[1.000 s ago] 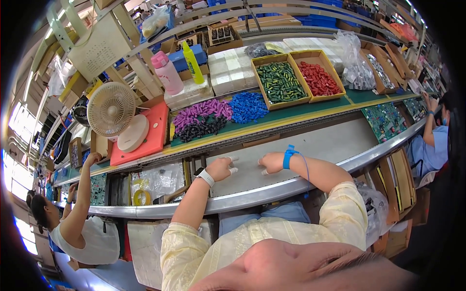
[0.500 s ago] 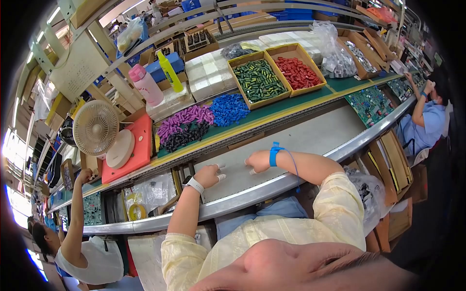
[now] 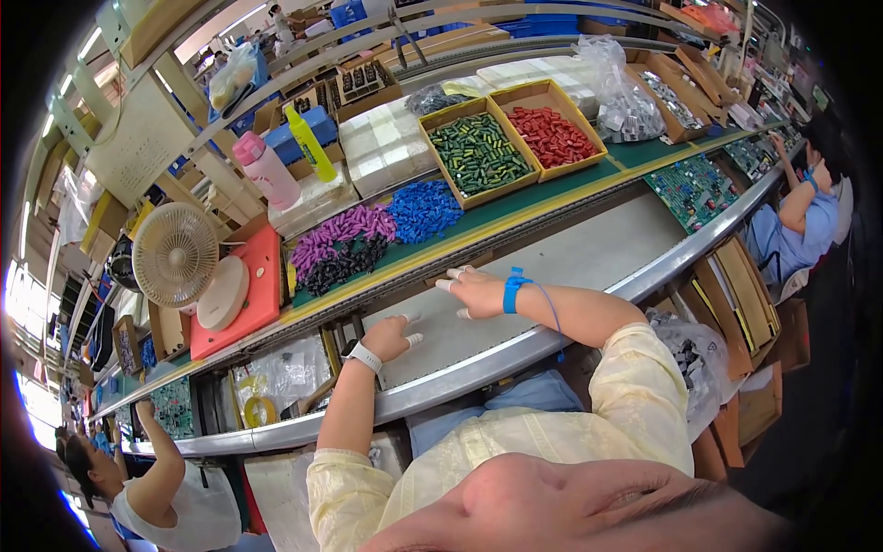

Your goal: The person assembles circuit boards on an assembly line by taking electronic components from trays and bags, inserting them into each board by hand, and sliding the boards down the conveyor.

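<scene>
The left hand (image 3: 386, 339), half curled, and the right hand (image 3: 482, 293), fingers spread, are reaching empty over the grey surface (image 3: 561, 260); contact isn't showing clearly. Beyond, a yellow strip (image 3: 460, 241) is running before blue parts (image 3: 425, 210). A pale board (image 3: 138, 152) is bearing illegibly small writing.

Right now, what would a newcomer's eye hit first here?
Probably the colour beyond the grey surface: green parts and red parts in adjoining boxes, with a loose purple pile, black pile and blue pile to their left. Next, the white fan at left, by an orange-red panel. Nearer, a bright blue strap circles the right wrist.
</scene>
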Tool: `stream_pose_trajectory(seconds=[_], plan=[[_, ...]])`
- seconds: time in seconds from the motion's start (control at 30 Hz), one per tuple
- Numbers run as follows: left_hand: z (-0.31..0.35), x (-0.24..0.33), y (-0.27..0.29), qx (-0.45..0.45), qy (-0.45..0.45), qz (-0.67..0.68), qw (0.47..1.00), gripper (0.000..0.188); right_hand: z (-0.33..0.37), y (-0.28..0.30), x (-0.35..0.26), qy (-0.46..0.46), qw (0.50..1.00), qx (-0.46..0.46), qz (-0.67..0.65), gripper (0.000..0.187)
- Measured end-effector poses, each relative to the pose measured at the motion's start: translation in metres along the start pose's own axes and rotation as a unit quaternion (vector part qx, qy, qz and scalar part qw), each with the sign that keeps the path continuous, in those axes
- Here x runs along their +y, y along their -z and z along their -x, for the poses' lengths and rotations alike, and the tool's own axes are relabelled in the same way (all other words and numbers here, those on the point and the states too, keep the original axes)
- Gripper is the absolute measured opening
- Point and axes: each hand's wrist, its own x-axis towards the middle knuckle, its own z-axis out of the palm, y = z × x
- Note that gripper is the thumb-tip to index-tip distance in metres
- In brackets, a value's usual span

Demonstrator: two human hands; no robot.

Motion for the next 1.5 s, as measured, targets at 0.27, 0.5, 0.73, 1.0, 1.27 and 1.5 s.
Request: stream_pose_trajectory(seconds=[0.27,0.5,0.73,1.0,1.27,1.5], plan=[[0.002,0.006,0.005,0.086,-0.027,0.030,0.996,0.050,-0.002,-0.003,0.004,0.013,0.996,0.079,0.037,0.067],[-0.001,0.005,0.006,0.142,-0.001,-0.005,0.990,0.051,-0.008,-0.008,0.019,0.020,0.995,0.088,0.031,0.048],[-0.002,-0.002,0.010,0.208,0.014,0.017,0.978,0.048,-0.014,0.005,0.038,-0.037,0.996,0.072,-0.042,0.030],[-0.004,-0.011,0.014,0.255,0.053,0.027,0.965,0.039,-0.010,0.016,0.039,-0.061,0.984,0.128,-0.104,0.025],[-0.005,-0.013,0.016,0.298,0.070,0.043,0.951,0.033,-0.013,0.035,0.064,-0.018,0.959,0.275,-0.068,0.025],[-0.013,-0.020,0.019,0.303,0.067,0.126,0.942,0.028,-0.009,0.040,0.069,-0.082,0.974,0.191,-0.095,0.034]])
